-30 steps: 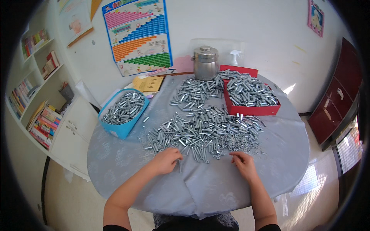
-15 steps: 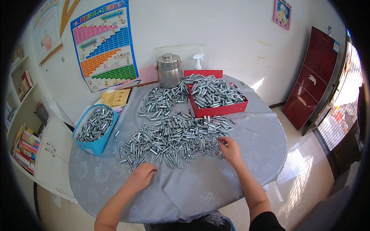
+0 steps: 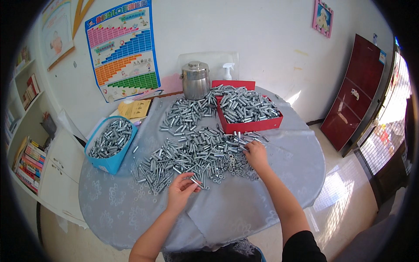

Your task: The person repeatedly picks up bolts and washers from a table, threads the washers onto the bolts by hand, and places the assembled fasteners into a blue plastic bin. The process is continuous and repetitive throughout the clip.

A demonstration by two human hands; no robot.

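Observation:
A wide heap of small silver metal bolts (image 3: 192, 150) covers the middle of a round table under a grey cloth (image 3: 131, 205). My left hand (image 3: 182, 191) rests at the heap's near edge and pinches one bolt between its fingertips. My right hand (image 3: 254, 154) lies palm down on the heap's right side, among small washers, fingers curled over the parts; whether it holds any is hidden. A red box (image 3: 251, 125) full of the same bolts stands behind the heap at the right. A blue bin (image 3: 109, 162) with more bolts sits at the table's left edge.
A steel lidded pot (image 3: 195, 81) and a white spray bottle (image 3: 227, 71) stand at the back by the wall. Yellow paper (image 3: 134, 109) lies back left. Bookshelves (image 3: 30, 166) stand at the left, a dark red cabinet (image 3: 355, 96) at the right.
The view has swung to the left and nearer. My left hand has picked a bolt from the heap's edge. My right hand has reached farther into the heap's right side.

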